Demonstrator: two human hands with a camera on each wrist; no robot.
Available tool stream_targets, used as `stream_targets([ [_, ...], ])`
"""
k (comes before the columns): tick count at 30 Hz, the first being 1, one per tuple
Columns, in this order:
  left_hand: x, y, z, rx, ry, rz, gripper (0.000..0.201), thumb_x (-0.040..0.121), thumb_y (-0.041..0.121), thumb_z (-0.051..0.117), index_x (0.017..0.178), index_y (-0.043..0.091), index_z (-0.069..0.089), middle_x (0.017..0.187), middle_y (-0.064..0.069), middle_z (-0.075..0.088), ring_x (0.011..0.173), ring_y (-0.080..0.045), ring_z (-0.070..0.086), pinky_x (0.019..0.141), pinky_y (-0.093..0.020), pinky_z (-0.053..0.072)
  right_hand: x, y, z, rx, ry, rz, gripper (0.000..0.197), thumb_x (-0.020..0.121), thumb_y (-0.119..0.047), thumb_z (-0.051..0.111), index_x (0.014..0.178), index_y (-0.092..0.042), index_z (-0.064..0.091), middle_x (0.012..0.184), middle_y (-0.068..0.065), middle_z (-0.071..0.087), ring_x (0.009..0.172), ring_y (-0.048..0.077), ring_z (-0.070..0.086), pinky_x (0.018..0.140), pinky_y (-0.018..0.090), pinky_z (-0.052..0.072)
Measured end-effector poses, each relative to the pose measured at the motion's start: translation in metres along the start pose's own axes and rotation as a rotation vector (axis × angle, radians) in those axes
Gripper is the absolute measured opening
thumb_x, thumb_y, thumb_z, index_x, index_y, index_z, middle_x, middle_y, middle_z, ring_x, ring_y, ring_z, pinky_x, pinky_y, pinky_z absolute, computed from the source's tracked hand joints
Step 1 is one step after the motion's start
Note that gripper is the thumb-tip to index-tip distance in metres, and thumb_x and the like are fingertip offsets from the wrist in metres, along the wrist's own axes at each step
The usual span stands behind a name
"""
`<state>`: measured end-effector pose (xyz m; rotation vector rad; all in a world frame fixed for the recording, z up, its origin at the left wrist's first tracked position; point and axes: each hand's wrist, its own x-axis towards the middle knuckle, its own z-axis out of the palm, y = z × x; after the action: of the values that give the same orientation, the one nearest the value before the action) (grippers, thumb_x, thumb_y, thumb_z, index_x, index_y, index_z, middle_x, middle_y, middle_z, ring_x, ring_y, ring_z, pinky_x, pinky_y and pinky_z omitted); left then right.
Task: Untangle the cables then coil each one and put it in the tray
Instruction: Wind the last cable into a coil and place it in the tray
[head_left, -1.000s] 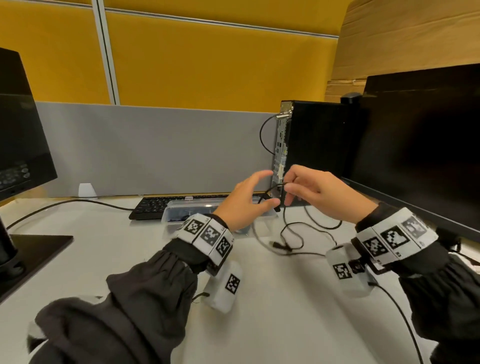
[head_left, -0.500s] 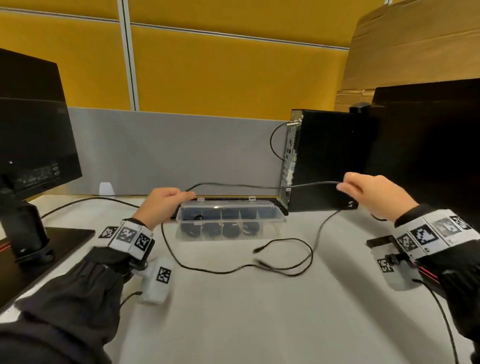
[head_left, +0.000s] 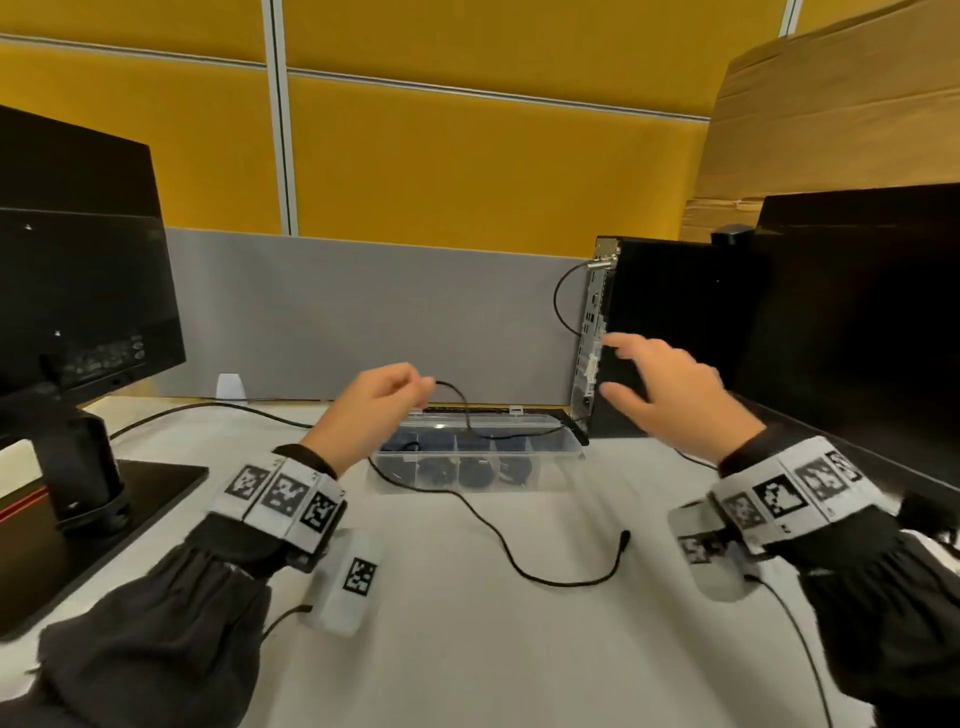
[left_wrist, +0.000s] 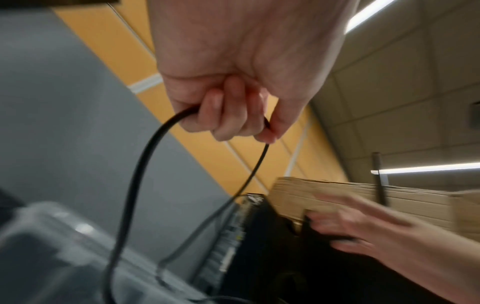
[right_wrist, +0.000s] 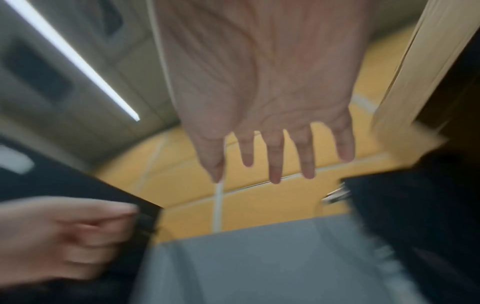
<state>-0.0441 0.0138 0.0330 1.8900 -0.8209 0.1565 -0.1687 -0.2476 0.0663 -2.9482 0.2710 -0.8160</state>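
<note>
Head view gives me the best read on progress: the tray (head_left: 563, 453), a clear compartmented box at the back of the desk (head_left: 467, 649), already holds dark bundles in several of its front cells, which I take to be coiled cables, though they are too small and dim for me to count with confidence. One loose cable (head_left: 511, 558) is left out. My left hand (head_left: 371, 402) pinches it near one end, fingers curled round it above the tray's left side; from there one strand arcs over the tray's rim and another runs down past the tray's front wall and across the desk, ending in a plug (head_left: 623, 538) that lies free near my right wrist. It shows no knots or crossings with another cable, so I judge the untangling finished for this one

My right hand (head_left: 670, 392) is released, fingers spread and holding nothing, in the air in front of the computer (head_left: 675, 332); the right wrist view confirms the bare palm

What I judge is left: coil this cable into loops and set it into a cell of the tray. Whether a free cell remains I cannot tell
</note>
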Motion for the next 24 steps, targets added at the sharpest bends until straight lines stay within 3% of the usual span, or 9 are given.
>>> stream_targets([
  [3, -0.007, 0.031, 0.016, -0.006, -0.165, 0.146, 0.026, 0.094, 0.029, 0.051, 0.074, 0.015, 0.059, 0.057, 0.02, 0.057, 0.055, 0.005, 0.048, 0.058, -0.01, 0.036, -0.006, -0.053, 0.001, 0.418, -0.258, -0.212, 0.065, 0.088, -0.048, 0.051, 0.144, -0.033, 0.022, 0.139, -0.009, 0.042, 0.122, 0.004, 0.041, 0.095, 0.017, 0.04],
  [6, -0.013, 0.044, 0.023, -0.007, -0.266, 0.197, 0.025, 0.094, 0.03, 0.051, 0.08, 0.015, 0.065, 0.069, 0.004, 0.062, 0.064, -0.009, 0.051, 0.065, -0.021, 0.039, -0.01, -0.07, 0.003, 0.57, -0.331, -0.371, 0.031, 0.094, -0.039, 0.043, 0.113, -0.02, 0.056, 0.107, 0.0, 0.064, 0.094, 0.012, 0.059, 0.082, 0.025, 0.049],
  [8, -0.015, 0.044, 0.018, -0.002, -0.275, 0.201, 0.027, 0.094, 0.032, 0.05, 0.076, 0.015, 0.063, 0.053, 0.009, 0.049, 0.052, -0.005, 0.04, 0.053, -0.015, 0.033, -0.011, -0.064, 0.002, 0.589, -0.337, -0.394, 0.027, 0.097, -0.032, 0.04, 0.082, -0.016, 0.056, 0.073, 0.003, 0.06, 0.067, 0.01, 0.057, 0.069, 0.021, 0.049],
  [10, -0.014, 0.036, 0.011, 0.032, -0.259, 0.14, 0.03, 0.092, 0.036, 0.051, 0.069, 0.018, 0.057, 0.044, 0.014, 0.038, 0.044, -0.001, 0.032, 0.047, -0.011, 0.029, -0.011, -0.051, -0.003, 0.501, -0.316, -0.34, 0.03, 0.098, -0.029, 0.038, 0.072, -0.02, 0.047, 0.063, -0.003, 0.049, 0.055, 0.002, 0.048, 0.058, 0.014, 0.043],
  [13, -0.011, 0.012, 0.0, 0.082, -0.191, 0.041, 0.034, 0.091, 0.041, 0.05, 0.063, 0.021, 0.048, 0.045, 0.013, 0.036, 0.044, -0.002, 0.032, 0.05, -0.016, 0.031, -0.003, -0.01, -0.007, 0.274, -0.094, -0.134, 0.029, 0.098, -0.035, 0.036, 0.079, -0.019, 0.051, 0.07, -0.002, 0.052, 0.065, 0.009, 0.052, 0.061, 0.02, 0.04],
  [15, -0.009, -0.005, -0.005, 0.145, -0.173, 0.0, 0.034, 0.092, 0.041, 0.049, 0.065, 0.021, 0.048, 0.052, 0.011, 0.04, 0.051, -0.006, 0.037, 0.056, -0.021, 0.034, 0.002, 0.024, -0.011, -0.001, 0.035, 0.13, 0.029, 0.099, -0.037, 0.034, 0.096, -0.017, 0.055, 0.078, 0.003, 0.057, 0.075, 0.022, 0.058, 0.068, 0.032, 0.048],
  [18, -0.011, -0.02, -0.004, 0.21, -0.204, -0.038, 0.03, 0.093, 0.04, 0.046, 0.074, 0.019, 0.055, 0.069, -0.003, 0.057, 0.066, -0.015, 0.05, 0.067, -0.029, 0.041, -0.003, 0.055, -0.016, -0.372, -0.018, 0.403, 0.029, 0.1, -0.034, 0.035, 0.112, -0.015, 0.053, 0.08, 0.005, 0.054, 0.077, 0.026, 0.057, 0.073, 0.041, 0.05],
  [21, -0.014, -0.014, 0.008, 0.197, -0.239, -0.009, 0.029, 0.094, 0.039, 0.045, 0.077, 0.019, 0.057, 0.071, -0.004, 0.058, 0.065, -0.016, 0.047, 0.063, -0.027, 0.04, -0.009, 0.036, -0.009, -0.383, -0.046, 0.255, 0.046, 0.092, -0.042, 0.05, 0.135, -0.027, 0.038, 0.118, 0.007, 0.053, 0.112, 0.029, 0.049, 0.091, 0.047, 0.044],
  [24, -0.016, 0.008, 0.026, 0.14, -0.29, 0.089, 0.026, 0.095, 0.035, 0.048, 0.076, 0.02, 0.058, 0.063, 0.007, 0.051, 0.056, -0.007, 0.042, 0.058, -0.022, 0.036, -0.022, -0.028, 0.007, -0.029, -0.189, -0.054, 0.08, 0.082, -0.054, 0.059, 0.146, -0.036, 0.014, 0.144, 0.0, 0.038, 0.132, 0.023, 0.032, 0.105, 0.05, 0.03],
])
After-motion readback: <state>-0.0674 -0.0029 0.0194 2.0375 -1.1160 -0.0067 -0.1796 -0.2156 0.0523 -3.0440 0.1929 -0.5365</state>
